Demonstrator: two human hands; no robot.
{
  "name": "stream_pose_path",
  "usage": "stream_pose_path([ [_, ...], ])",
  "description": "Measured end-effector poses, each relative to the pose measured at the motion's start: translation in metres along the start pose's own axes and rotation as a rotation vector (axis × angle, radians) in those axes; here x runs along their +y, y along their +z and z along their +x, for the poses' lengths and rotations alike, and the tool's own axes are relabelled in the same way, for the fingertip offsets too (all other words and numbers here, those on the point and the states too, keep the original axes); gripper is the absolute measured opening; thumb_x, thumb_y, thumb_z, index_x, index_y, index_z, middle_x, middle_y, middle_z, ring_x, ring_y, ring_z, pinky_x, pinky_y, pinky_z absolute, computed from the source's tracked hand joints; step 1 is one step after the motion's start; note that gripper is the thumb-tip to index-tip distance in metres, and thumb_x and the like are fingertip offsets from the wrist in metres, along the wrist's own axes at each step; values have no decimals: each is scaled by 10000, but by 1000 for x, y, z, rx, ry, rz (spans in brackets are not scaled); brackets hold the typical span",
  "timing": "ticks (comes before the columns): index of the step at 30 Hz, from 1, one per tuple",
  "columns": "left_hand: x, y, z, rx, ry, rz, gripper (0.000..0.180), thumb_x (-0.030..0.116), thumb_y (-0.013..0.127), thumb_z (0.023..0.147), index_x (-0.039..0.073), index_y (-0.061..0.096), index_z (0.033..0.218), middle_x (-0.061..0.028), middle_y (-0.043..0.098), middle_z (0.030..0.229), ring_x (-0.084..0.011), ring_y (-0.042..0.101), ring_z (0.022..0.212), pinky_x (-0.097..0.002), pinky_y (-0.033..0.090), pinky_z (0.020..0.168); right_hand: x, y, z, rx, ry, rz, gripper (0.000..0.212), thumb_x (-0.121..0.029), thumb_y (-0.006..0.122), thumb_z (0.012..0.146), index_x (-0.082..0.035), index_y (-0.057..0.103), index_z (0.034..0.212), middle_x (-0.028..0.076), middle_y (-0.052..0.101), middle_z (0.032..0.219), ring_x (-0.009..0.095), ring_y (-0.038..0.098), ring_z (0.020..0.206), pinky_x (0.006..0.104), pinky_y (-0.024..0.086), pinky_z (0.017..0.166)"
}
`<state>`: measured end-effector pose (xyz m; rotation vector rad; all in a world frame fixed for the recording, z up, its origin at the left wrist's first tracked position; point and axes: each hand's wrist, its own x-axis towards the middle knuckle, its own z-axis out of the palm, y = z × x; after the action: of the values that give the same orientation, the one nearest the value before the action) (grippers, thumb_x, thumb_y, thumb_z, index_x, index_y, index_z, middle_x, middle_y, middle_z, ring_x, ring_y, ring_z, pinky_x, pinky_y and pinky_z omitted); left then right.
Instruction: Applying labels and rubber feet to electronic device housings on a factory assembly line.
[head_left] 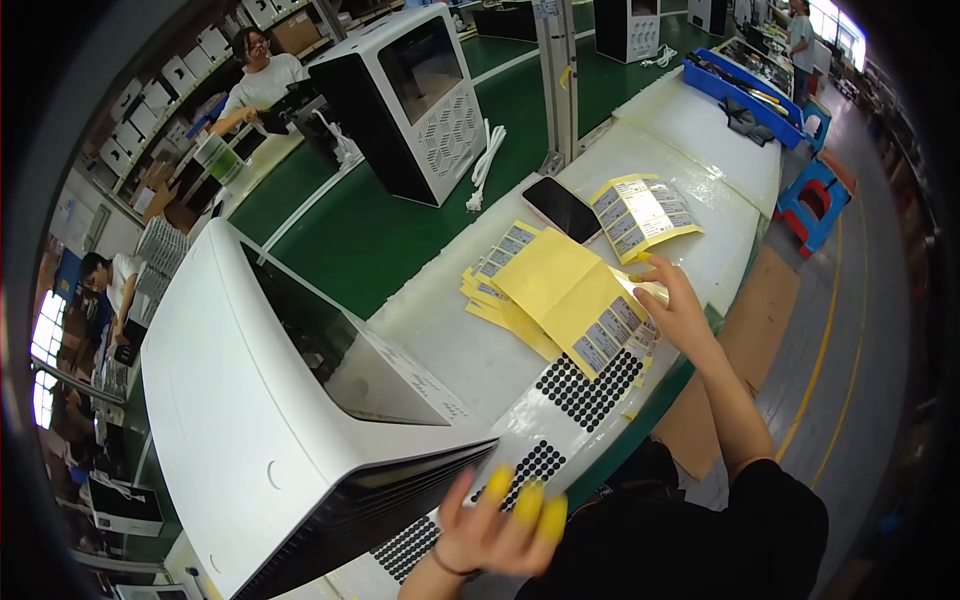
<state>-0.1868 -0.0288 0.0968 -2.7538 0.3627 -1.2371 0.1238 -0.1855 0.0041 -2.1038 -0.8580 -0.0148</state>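
My right hand (676,312) pinches the curled right edge of a yellow label sheet (556,282), which lies on top of a loose stack of similar sheets. Grey printed labels show along the sheet's lower edge. My left hand (500,530), slightly blurred, hovers over sheets of round black stickers (590,392) with its fingers apart and nothing in them. Yellow finger covers (527,500) sit on several of its fingertips. Close to this hand, on the left, stands a large white computer case (240,400) with a dark window and black slatted edge.
A phone (562,209) and another label sheet (646,215) lie beyond the stack. Farther off, a white and black case (420,110) with a coiled white cable stands on the green line (350,240). A blue tray (745,95) holds tools. Two people work at the left.
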Motion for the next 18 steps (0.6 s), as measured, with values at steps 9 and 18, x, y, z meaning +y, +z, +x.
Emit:
stream_pose_path([
  [9,15,143,-5,-131,-961,-850,673,52,631,848,-12,223,1379,-215,324,1318,-345,448,1195,-416,393,1006,5,13,-6,-110,105,410,569,-48,682,812,-14,403,1307,76,591,1011,195,546,989,309,439,881],
  [18,12,161,-1,329,-1457,-1469,622,2,631,859,18,237,1340,-146,388,1271,-212,508,1085,-302,467,855,-30,12,-3,-61,226,937,541,28,637,822,-38,397,1302,33,520,1052,124,544,967,240,450,853],
])
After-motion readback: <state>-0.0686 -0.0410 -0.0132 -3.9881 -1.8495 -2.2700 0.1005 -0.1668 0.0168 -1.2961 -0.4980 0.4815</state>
